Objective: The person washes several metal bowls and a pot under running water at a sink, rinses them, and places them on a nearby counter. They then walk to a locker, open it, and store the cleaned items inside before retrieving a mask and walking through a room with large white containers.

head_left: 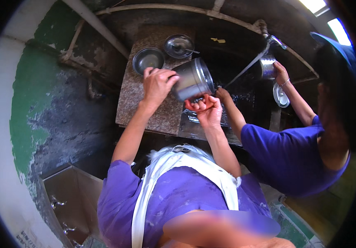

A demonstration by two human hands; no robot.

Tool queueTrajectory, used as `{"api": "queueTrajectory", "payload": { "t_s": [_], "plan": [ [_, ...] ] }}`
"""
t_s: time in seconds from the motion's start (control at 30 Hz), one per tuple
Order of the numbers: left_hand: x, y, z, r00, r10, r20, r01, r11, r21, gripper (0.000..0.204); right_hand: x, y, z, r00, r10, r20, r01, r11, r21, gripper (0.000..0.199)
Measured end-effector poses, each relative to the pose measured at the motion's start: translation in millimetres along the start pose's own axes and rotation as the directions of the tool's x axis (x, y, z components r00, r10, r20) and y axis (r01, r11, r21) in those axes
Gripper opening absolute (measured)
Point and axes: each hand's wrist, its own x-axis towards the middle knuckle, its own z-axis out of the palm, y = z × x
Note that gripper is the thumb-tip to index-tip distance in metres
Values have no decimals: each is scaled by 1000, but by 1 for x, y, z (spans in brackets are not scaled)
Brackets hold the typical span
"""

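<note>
A metal canister (191, 80) with a ringed rim is tilted on its side above the counter, between my hands. My left hand (158, 86) is closed against its left end, fingertips on the metal. Below the canister, the fingers of my right hand (210, 110) curl around a red piece (198, 105); I cannot tell whether it is a handle or a cloth. That hand also bears against the canister's side. A metal bowl (148, 61) stands just beyond my left hand, and behind it is a second metal bowl (179, 45) with a spoon-like utensil in it.
On my right, a co-worker (293, 149) holds another metal container (267, 68). A pale stream or hose (248, 65) slants down from a tap (264, 33). The speckled counter (145, 109) meets a dark wet area. A metal basin (72, 188) is at lower left.
</note>
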Motion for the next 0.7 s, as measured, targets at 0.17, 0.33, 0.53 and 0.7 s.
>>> {"api": "queueTrajectory", "payload": {
  "t_s": [0.17, 0.33, 0.53, 0.7],
  "plan": [
    [4, -14, -7, 989, -145, -39, 136, 974, -183, 19, -4, -2, 3, 996, 93, -6, -93, 993, 71, 17],
    [3, -32, -9, 800, -333, 499, 465, -182, -866, 21, -4, -9, 1, 995, 71, -68, -66, 995, 70, 19],
    [2, -38, 6, 754, -125, 645, 488, -550, -678, 22, -8, -16, -4, 997, 65, -45, -61, 994, 86, 20],
    [15, -2, 18, 844, -317, 432, 434, -69, -898, 30, -8, -22, -4, 998, 37, -51, -31, 993, 116, 20]
  ]
}}
